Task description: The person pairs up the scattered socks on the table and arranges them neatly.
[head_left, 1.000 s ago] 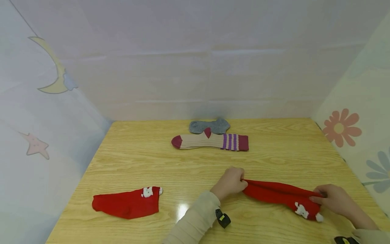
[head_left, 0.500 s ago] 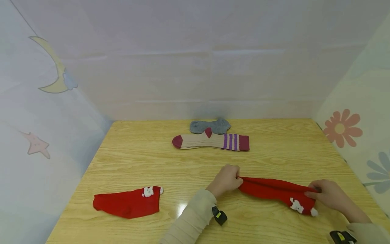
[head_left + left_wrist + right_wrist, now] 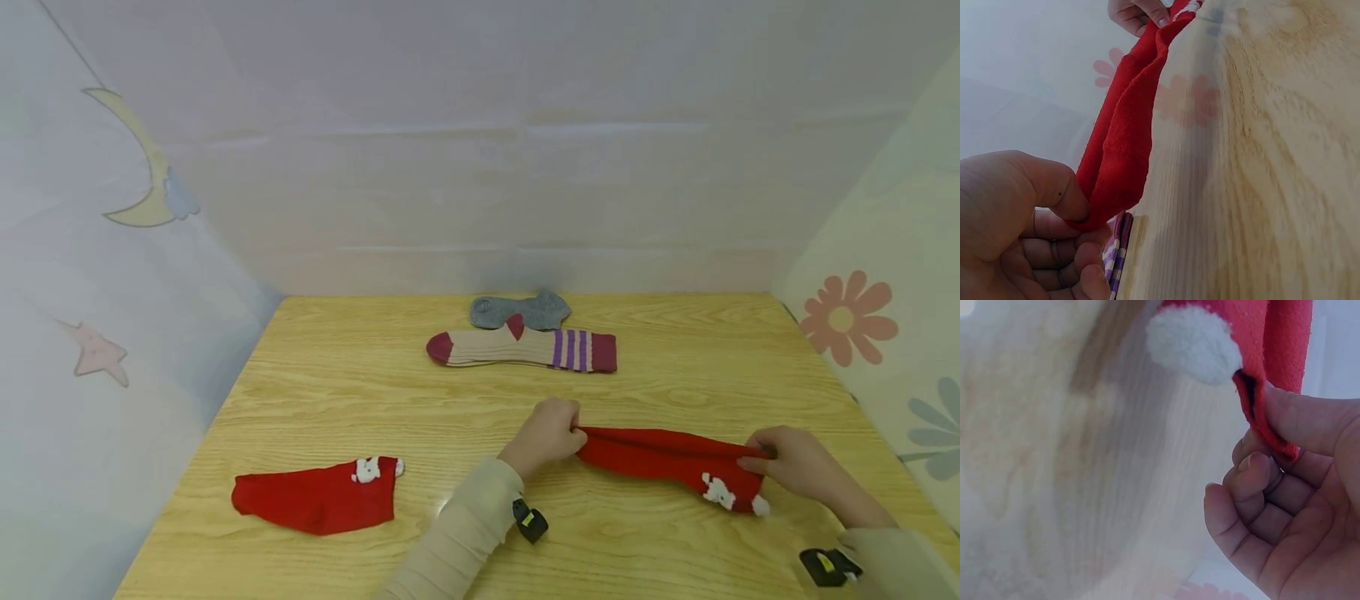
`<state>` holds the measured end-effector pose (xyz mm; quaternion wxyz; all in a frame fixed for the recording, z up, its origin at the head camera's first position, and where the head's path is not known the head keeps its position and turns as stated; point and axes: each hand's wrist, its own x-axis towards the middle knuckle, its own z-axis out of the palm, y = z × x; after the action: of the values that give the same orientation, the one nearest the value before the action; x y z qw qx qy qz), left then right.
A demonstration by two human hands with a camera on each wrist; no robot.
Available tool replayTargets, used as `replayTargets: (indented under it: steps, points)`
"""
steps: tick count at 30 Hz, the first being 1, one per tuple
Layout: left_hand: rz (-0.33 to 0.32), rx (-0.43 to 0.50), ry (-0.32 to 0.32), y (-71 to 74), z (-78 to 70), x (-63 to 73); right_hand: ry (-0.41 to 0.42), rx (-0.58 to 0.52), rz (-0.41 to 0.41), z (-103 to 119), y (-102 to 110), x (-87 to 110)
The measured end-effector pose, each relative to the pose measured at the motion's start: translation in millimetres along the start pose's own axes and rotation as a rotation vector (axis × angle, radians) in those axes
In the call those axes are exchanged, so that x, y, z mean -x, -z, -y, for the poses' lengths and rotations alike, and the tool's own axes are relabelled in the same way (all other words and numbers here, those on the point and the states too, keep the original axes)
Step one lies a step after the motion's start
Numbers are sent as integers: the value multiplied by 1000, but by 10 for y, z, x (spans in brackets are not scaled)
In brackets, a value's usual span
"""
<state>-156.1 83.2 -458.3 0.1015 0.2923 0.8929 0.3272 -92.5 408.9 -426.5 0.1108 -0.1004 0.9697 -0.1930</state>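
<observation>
A red sock (image 3: pixel 645 454) with a white animal patch and a white pompom is stretched between both hands at the front right. My left hand (image 3: pixel 546 435) pinches its toe end between thumb and forefinger. At the cuff end, my right hand (image 3: pixel 798 462) pinches the edge near the pompom (image 3: pixel 1192 345); a bit of the cuff opening shows in the right wrist view. In the left wrist view the sock (image 3: pixel 1125 134) hangs in a lengthwise fold. A matching red sock (image 3: pixel 318 498) lies flat at the front left, its cuff pointing right.
On the wooden table (image 3: pixel 337 400), toward the back, lies a beige sock (image 3: pixel 487 346) with maroon ends and purple stripes. A grey sock (image 3: pixel 517 312) lies right behind it, near the back wall (image 3: pixel 517 167). Printed cloth walls stand at left and right.
Both hands have moved a little left and away from the body, carrying the stretched red sock with them. The other socks lie as before; the view has shifted slightly.
</observation>
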Motion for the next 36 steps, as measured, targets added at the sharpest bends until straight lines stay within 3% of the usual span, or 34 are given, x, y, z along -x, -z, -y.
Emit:
replayTargets:
  steps: [10,36]
  points:
    - [-9,15,20,84,94,22,72,-11,-20,48,0,-132]
    - [-36,-7,102,274,312,124,129,-30,-60,268,-90,-432]
